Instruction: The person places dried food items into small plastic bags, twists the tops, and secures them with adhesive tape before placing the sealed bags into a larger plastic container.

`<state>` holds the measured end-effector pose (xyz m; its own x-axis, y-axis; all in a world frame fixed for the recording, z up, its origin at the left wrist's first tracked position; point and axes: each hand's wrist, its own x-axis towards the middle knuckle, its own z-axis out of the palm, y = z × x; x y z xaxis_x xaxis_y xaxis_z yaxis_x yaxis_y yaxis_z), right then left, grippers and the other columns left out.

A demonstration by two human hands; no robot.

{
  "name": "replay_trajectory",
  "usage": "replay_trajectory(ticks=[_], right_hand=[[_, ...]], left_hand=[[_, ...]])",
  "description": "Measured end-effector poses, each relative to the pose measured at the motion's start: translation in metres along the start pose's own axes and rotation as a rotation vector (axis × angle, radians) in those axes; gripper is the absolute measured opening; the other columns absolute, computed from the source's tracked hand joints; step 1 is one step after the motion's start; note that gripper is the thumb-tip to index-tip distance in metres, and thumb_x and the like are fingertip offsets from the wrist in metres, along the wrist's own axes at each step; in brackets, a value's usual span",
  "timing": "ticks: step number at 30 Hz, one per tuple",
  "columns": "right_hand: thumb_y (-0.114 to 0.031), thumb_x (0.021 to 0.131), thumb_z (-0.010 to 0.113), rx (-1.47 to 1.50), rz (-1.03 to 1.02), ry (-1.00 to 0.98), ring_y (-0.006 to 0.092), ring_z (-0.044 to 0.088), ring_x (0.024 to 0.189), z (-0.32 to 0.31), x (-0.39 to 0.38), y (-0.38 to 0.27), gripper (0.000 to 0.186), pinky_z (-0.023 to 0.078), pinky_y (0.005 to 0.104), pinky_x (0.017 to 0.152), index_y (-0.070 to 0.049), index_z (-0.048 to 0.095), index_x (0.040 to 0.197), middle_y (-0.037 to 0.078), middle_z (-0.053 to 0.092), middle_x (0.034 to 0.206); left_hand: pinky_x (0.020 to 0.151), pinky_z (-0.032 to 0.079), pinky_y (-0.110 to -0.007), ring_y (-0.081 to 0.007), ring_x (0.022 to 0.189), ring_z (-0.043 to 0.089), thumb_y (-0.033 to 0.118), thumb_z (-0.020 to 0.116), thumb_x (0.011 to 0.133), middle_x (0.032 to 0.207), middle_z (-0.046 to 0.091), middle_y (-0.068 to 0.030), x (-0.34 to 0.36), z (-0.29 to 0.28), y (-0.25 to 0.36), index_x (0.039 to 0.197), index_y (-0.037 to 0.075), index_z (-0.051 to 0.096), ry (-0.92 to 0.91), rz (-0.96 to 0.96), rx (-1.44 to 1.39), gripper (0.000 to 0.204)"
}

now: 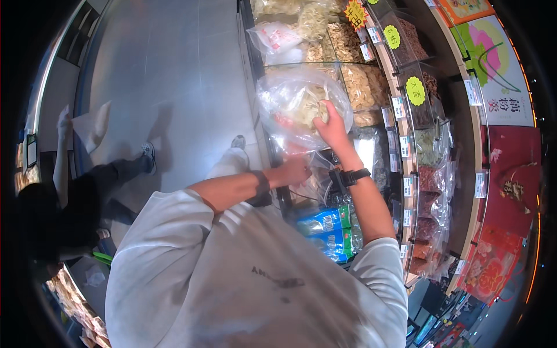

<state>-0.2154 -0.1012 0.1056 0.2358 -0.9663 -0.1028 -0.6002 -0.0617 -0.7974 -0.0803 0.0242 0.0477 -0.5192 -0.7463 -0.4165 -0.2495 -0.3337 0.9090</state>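
A large clear plastic bag (275,93) with pale dried strips (304,110) in it lies over a bin on the display to my right. My right hand (332,126) reaches over the bag, thumb and forefinger curled together at the strips. What exactly sits between those fingers is partly hidden. Close to the bag's near edge is my left hand (295,171), its fingers curled in. I cannot make out what it grips, though clear plastic lies right beside it. A dark band circles each wrist.
Blue and green packets (328,229) lie nearer me in the display. Bins of dried slices (360,84) and a white plastic bag (275,37) are farther along. Tiered shelves with price tags (399,107) rise at right. On the left aisle floor (174,64) another person (87,197) holds a plastic bag.
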Motion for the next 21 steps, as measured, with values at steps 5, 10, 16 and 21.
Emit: replay_trajectory(ticks=[5,10,16,21], right_hand=[[-0.013,0.081,0.064,-0.149,-0.086,-0.069,0.0456,0.063,0.106,-0.001,-0.020,-0.018,0.053,0.050,0.0448,0.092,-0.006,0.052,0.132,0.029,0.065,0.111],[-0.013,0.081,0.063,-0.095,-0.161,0.068,0.0467,0.062,0.106,-0.002,-0.034,-0.019,0.052,0.050,0.0455,0.093,-0.006,0.053,0.131,0.029,0.064,0.113],[-0.008,0.083,0.065,0.041,-0.154,0.191,0.0284,0.067,0.098,-0.023,-0.073,-0.039,0.049,0.052,0.0364,0.088,-0.006,0.053,0.131,0.018,0.068,0.109],[0.002,0.084,0.062,0.155,-0.153,0.260,0.0184,0.057,0.110,-0.041,-0.120,-0.033,0.049,0.047,0.0322,0.096,-0.002,0.051,0.131,0.010,0.060,0.120]], left_hand=[[0.048,0.055,-0.030,-0.0175,0.053,0.068,0.018,0.053,0.094,0.066,0.069,-0.0128,0.008,0.000,-0.021,0.083,-0.003,0.066,-0.004,0.019,-0.040,0.027],[0.048,0.055,-0.031,-0.0169,0.054,0.068,0.017,0.054,0.094,0.068,0.069,-0.0115,0.002,-0.001,-0.022,0.086,-0.003,0.067,0.029,0.017,-0.169,0.025],[0.049,0.055,-0.030,-0.0165,0.055,0.068,0.015,0.054,0.094,0.069,0.069,-0.0094,0.018,0.005,-0.032,0.100,-0.001,0.067,0.010,-0.055,-0.125,0.022],[0.051,0.056,-0.030,-0.0163,0.056,0.068,0.020,0.059,0.094,0.069,0.070,-0.0084,0.031,0.015,-0.043,0.098,0.001,0.070,0.051,-0.140,0.016,0.023]])
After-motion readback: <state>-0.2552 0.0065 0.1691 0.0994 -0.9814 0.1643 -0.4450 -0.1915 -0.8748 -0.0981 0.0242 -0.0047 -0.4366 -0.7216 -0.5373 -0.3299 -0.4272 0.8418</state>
